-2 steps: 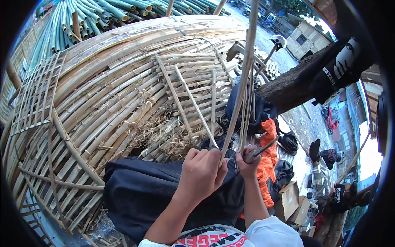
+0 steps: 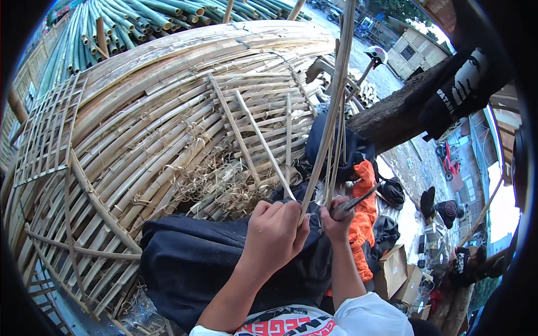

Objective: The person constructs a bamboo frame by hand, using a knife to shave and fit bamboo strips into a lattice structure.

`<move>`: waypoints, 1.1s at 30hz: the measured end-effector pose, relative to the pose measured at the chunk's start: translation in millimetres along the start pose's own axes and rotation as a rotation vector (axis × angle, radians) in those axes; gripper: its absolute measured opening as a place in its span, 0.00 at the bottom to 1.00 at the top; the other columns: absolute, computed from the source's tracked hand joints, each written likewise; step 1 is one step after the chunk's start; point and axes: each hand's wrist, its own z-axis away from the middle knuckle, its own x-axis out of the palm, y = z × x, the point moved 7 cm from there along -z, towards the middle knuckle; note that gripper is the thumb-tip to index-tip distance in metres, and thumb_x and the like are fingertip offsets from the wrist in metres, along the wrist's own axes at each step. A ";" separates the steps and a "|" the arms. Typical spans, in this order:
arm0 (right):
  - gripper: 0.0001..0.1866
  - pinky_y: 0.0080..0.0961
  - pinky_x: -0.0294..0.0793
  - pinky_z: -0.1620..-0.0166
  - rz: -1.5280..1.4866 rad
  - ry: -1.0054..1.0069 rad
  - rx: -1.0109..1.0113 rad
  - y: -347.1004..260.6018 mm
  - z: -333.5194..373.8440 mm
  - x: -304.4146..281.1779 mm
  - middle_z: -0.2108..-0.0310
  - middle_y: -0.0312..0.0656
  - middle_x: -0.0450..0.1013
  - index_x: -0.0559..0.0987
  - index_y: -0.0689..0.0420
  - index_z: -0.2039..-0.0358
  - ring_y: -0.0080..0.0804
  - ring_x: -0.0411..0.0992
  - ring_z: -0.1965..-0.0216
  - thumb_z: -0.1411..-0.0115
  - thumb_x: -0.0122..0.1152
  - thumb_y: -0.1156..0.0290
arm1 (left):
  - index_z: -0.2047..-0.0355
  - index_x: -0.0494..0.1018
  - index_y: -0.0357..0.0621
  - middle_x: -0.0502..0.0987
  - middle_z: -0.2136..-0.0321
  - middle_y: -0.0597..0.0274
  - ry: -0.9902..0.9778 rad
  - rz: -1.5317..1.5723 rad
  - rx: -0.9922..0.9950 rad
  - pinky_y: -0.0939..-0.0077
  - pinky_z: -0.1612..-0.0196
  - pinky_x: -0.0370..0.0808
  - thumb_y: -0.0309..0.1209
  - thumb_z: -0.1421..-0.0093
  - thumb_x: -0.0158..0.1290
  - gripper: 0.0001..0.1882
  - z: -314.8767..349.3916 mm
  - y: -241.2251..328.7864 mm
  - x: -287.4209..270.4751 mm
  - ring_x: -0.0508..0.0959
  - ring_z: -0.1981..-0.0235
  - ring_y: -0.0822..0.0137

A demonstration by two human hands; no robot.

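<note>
My left hand [image 2: 274, 231] is closed around the lower end of a long bamboo strip [image 2: 331, 115], which rises steeply and leans a little right. Close beside it, my right hand [image 2: 338, 222] grips a knife [image 2: 363, 197], its dark blade pointing up and to the right. Several thinner bamboo strips [image 2: 335, 168] stand up between the hands; their lower ends run in by my right fingers, where the exact contact is hidden. Dark cloth [image 2: 196, 263] covers my lap beneath both hands. A pale flat bamboo stick [image 2: 263, 143] slants down toward my left knuckles.
Split bamboo [image 2: 129, 134] lies in a broad pile ahead and left, with curled shavings [image 2: 210, 173] on it. A bamboo lattice [image 2: 50, 129] stands at far left, green poles [image 2: 123, 22] behind. Right are orange cloth [image 2: 363, 224], a cardboard box [image 2: 391, 271] and a leaning trunk [image 2: 386, 123].
The upper part of the long strip has tipped slightly right, and the thinner strips have shifted with it. Both hands keep nearly the same place and grip.
</note>
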 end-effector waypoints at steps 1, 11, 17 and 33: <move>0.18 0.18 0.72 0.72 -0.024 0.023 0.052 0.9 0.7 -0.6 0.74 0.36 0.70 0.67 0.56 0.65 0.20 0.72 0.74 0.50 0.64 0.88 | 0.73 0.65 0.41 0.67 0.84 0.60 0.014 -0.010 0.013 0.64 0.70 0.65 0.26 0.43 0.59 0.11 -1.0 1.5 0.4 0.69 0.81 0.55; 0.14 0.19 0.70 0.73 -0.131 0.072 0.100 17.2 10.8 -0.1 0.76 0.33 0.70 0.69 0.57 0.69 0.18 0.70 0.76 0.50 0.66 0.84 | 0.72 0.66 0.39 0.69 0.82 0.56 -0.047 -0.034 0.022 0.62 0.70 0.66 0.25 0.43 0.59 0.11 -1.8 5.9 3.2 0.70 0.80 0.52; 0.12 0.19 0.71 0.70 -0.111 0.006 0.105 19.8 19.0 4.8 0.74 0.34 0.73 0.72 0.58 0.69 0.18 0.71 0.74 0.50 0.68 0.82 | 0.71 0.67 0.39 0.70 0.80 0.56 -0.068 -0.050 -0.012 0.63 0.71 0.66 0.26 0.44 0.61 0.12 8.2 -10.2 10.7 0.71 0.79 0.54; 0.26 0.23 0.77 0.67 -0.213 -0.181 0.010 31.2 19.2 34.4 0.72 0.40 0.78 0.74 0.57 0.63 0.28 0.80 0.70 0.63 0.78 0.78 | 0.56 0.63 0.38 0.77 0.78 0.60 -0.019 -0.213 -0.375 0.75 0.70 0.73 0.28 0.40 0.60 0.18 58.7 -55.2 -17.7 0.76 0.78 0.69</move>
